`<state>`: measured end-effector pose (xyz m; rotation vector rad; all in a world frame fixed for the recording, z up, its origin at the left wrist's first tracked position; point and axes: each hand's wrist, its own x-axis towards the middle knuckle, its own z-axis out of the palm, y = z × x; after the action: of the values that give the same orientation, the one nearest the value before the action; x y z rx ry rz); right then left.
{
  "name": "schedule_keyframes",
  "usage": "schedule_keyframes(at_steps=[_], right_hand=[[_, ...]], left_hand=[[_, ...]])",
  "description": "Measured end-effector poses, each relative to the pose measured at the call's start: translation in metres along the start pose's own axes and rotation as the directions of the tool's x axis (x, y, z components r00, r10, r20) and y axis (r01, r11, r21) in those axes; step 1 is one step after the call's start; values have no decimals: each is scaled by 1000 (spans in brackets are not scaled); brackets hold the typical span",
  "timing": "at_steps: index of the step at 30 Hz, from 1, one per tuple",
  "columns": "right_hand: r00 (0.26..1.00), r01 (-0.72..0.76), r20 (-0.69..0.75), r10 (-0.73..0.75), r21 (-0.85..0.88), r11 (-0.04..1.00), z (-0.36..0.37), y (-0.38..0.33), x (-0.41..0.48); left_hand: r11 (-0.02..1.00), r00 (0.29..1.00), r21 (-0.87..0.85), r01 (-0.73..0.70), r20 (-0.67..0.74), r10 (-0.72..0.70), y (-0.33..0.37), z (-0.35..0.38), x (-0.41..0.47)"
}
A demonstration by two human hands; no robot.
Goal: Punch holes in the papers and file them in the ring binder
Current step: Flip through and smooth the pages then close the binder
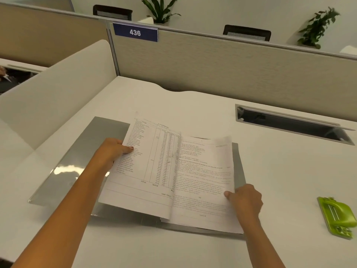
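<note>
Papers [173, 171] lie spread over the open grey ring binder [81, 157]. Left hand [114, 149] pinches their left edge, right hand [245, 198] their lower right corner; best lowered evenly onto the rings, which are hidden.

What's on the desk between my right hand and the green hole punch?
Nothing: the head view shows only bare white desk between the right hand, gripping the papers, and the green hole punch.
</note>
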<state>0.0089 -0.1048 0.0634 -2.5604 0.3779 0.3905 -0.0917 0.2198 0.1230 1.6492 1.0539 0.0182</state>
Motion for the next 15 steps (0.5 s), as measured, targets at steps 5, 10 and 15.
schedule_keyframes(at_steps=[5,10,15], right_hand=[[1000,12,-30,-9,129,992,-13,7,0],[986,60,-159,-41,116,991,-27,-1,-10],[918,196,-329,-222,-110,974,-41,-16,-28]], left_hand=[[999,999,-3,-45,-24,45,0,3,-2],[994,994,24,-109,-21,109,-1,6,-5],[988,987,44,-148,-54,150,0,5,-6]])
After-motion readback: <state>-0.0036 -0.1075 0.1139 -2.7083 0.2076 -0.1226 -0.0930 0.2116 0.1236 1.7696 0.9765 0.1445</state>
